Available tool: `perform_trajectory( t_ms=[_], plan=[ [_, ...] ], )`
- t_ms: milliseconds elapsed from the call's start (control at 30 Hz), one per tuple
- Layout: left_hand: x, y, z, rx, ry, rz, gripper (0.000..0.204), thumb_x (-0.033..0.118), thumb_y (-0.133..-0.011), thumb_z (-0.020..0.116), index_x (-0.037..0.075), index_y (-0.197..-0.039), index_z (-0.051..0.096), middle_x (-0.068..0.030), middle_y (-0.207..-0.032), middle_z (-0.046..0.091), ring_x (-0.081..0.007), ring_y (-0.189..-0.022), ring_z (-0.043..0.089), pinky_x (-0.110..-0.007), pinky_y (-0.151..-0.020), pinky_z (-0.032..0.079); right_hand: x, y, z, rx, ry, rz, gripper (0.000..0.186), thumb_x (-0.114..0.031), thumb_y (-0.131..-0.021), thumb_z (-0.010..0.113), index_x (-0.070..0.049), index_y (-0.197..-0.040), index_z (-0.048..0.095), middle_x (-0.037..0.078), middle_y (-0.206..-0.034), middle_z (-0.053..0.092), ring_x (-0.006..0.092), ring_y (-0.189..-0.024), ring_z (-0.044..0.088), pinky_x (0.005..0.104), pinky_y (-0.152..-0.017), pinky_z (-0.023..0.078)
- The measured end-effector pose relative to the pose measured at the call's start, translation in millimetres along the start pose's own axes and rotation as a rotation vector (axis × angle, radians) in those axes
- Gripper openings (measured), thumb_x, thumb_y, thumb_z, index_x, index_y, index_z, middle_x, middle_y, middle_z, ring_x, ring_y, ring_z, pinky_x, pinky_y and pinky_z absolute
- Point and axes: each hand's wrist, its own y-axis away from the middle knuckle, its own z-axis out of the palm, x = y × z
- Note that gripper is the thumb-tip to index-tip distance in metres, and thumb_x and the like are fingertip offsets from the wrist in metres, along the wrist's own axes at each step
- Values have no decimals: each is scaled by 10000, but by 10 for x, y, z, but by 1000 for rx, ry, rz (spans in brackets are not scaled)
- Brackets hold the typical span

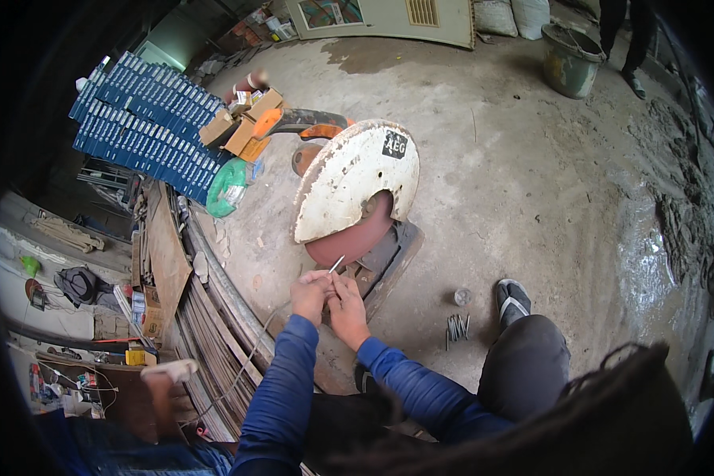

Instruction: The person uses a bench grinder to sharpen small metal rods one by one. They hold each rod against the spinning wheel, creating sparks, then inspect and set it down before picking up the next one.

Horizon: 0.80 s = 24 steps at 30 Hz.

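In front of me stands a cut-off saw with a worn white blade guard [365, 170], an orange and black handle [305, 123] and a dark red abrasive disc [357, 236]. My left hand [310, 297] and my right hand [347, 309] are close together just on the near side of the disc, fingers closed. Between their fingertips is a thin silvery metal rod [337, 263], its tip pointing up at the disc's lower edge. Whether tip and disc touch, I cannot tell. The saw's base [401, 252] lies on the floor.
Several loose metal rods [457, 328] and a small round container [462, 297] lie by my right foot [512, 300]. Stacked blue boxes [147, 131], open cartons [246, 127] and long metal lengths [214, 341] are leftward. A bucket [571, 63] and a person's legs [631, 36] are far right.
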Motion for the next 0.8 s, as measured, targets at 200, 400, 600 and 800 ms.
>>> perform_trajectory(
  t_ms=[200, 400, 600, 800],
  plan=[
    [21, 11, 0, 79, -44, 27, 114, -34, -904, 597, -68, -1003, 641, -115, -867, 678, -153, -692, 644, -265, -624, 550, 69, -55, 23, -34, 30, -77, 463, -30, -882, 532, 14, -1343, 531, 205, -1256, 545, 367, -1121, 566, 377, -962, 461],
    [-16, 2, 9, 133, -106, 112, 93, -44, -904, 595, -61, -975, 653, -105, -832, 676, -136, -650, 626, -254, -600, 537, 142, -73, 79, -33, 47, -100, 454, -35, -878, 535, 19, -1329, 541, 206, -1253, 552, 365, -1127, 564, 381, -970, 458],
    [-57, -25, 30, 151, -79, 157, 91, -46, -893, 584, -79, -952, 645, -125, -825, 676, -155, -663, 648, -264, -593, 544, 181, -108, 103, -44, 68, -109, 440, -31, -878, 529, 24, -1314, 552, 199, -1251, 556, 364, -1113, 572, 385, -954, 469],
    [-90, -38, 21, 180, -91, 163, 98, -55, -896, 565, -83, -949, 643, -129, -825, 675, -155, -654, 648, -266, -588, 547, 153, -110, 90, -64, 60, -107, 426, -21, -890, 514, 31, -1312, 549, 195, -1217, 561, 360, -1088, 579, 384, -924, 483]
  ],
)
